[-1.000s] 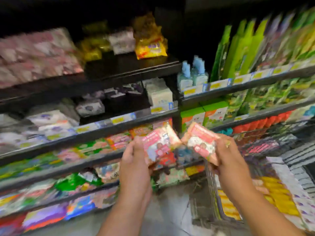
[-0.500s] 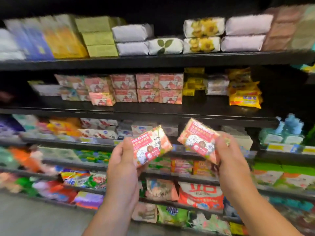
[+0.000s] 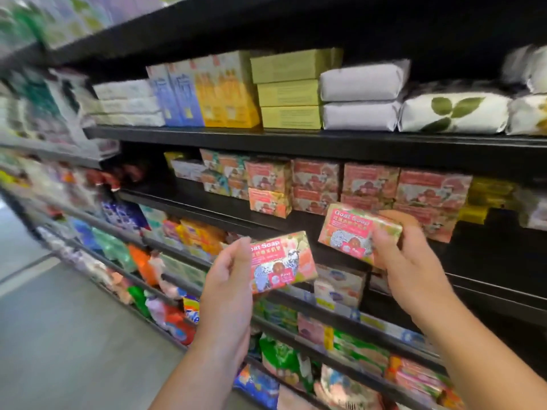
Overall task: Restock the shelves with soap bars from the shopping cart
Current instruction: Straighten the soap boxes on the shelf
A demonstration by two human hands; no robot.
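Soap bars (image 3: 281, 261), hands (image 3: 228, 291) gripping 1 each

the left grip (image 3: 228, 279) holds a pink cardboard goat soap box (image 3: 281, 261), lower than and left of a second pink goat soap box (image 3: 355, 229) in the right grip (image 3: 411, 261). behind the second box, stacked pink soap boxes (image 3: 370, 182) line a black metal shelf (image 3: 207, 199). on the upper black shelf (image 3: 266, 137), stacked olive boxes (image 3: 288, 93) sit left of white wrapped bars (image 3: 361, 96).
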